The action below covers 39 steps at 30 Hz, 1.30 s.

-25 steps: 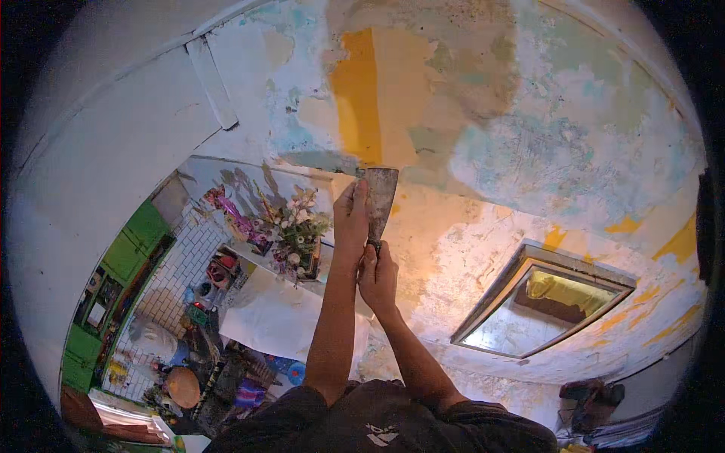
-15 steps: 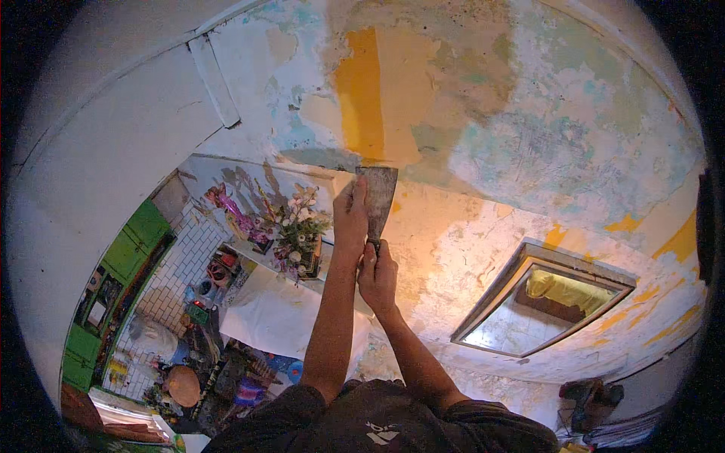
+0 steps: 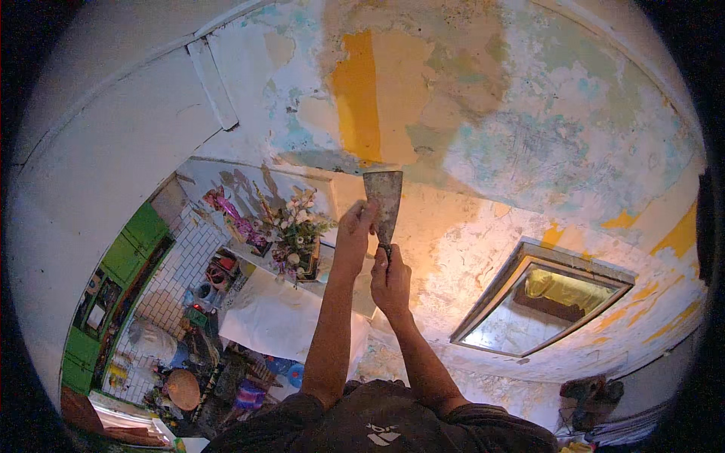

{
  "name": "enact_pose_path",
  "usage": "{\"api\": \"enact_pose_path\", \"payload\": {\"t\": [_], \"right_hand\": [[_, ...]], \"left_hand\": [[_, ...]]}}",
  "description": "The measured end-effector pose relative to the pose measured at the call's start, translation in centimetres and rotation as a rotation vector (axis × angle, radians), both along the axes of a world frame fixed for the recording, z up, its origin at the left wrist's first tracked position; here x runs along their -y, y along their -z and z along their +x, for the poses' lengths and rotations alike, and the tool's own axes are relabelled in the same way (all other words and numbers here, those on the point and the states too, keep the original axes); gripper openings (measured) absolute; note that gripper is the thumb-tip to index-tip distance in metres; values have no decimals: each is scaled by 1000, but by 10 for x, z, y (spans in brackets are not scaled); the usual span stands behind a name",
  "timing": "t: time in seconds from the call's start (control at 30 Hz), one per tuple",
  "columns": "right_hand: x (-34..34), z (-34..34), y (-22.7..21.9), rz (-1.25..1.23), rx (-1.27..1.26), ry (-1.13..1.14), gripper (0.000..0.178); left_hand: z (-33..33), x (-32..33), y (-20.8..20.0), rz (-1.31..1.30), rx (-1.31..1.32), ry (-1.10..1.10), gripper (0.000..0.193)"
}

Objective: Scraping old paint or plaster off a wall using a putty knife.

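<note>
A wide paint scraper (image 3: 385,198) with a worn grey metal blade points up toward the wall. My right hand (image 3: 391,283) is closed round its dark handle, the thumb lying along it. Beside the blade's left edge, my left hand (image 3: 356,230) is curled with its fingertips against the metal. Above the blade the wall carries a broad strip of bare yellow-orange paint (image 3: 357,98), bordered by patchy, peeling white, beige and blue-green layers (image 3: 521,143). The blade's top edge sits just under the lower end of that strip; whether it touches the wall I cannot tell.
A framed mirror (image 3: 544,306) hangs on the wall at right. At left, flower arrangements (image 3: 298,230) stand near a white-covered surface (image 3: 264,313). Farther left are green cabinets (image 3: 132,249), white wall tiles (image 3: 177,279) and a round brown stool top (image 3: 183,389).
Both hands and the scraper have shifted slightly right and down. The left hand has slid a little lower along the blade's edge.
</note>
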State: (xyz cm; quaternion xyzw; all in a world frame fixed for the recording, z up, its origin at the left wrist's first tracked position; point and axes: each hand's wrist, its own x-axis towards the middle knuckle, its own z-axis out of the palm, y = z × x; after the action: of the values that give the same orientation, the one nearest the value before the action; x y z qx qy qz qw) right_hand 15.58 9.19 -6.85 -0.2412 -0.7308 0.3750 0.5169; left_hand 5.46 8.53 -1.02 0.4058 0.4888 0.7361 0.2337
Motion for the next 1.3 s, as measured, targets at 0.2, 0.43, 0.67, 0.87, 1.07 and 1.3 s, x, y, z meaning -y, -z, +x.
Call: {"api": "enact_pose_path", "payload": {"t": [0.2, 0.43, 0.67, 0.87, 1.07, 1.3], "right_hand": [[-3, -5, -15, -71, 1, -38, 23], [-2, -11, -37, -18, 35, -31, 36], [4, 0, -29, 42, -45, 26, 33], [-2, -3, -30, -6, 27, 32, 21], [14, 9, 1, -34, 49, -13, 20], [4, 15, 6, -233, 104, -272, 19]], "left_hand": [[17, 11, 11, -43, 166, 106, 27], [21, 19, -19, 58, 51, 23, 28], [32, 21, 2, -22, 61, 48, 26], [24, 20, 2, 98, 68, 43, 24], [17, 29, 12, -112, -133, -68, 29], [14, 27, 18, 104, 192, -74, 25]]}}
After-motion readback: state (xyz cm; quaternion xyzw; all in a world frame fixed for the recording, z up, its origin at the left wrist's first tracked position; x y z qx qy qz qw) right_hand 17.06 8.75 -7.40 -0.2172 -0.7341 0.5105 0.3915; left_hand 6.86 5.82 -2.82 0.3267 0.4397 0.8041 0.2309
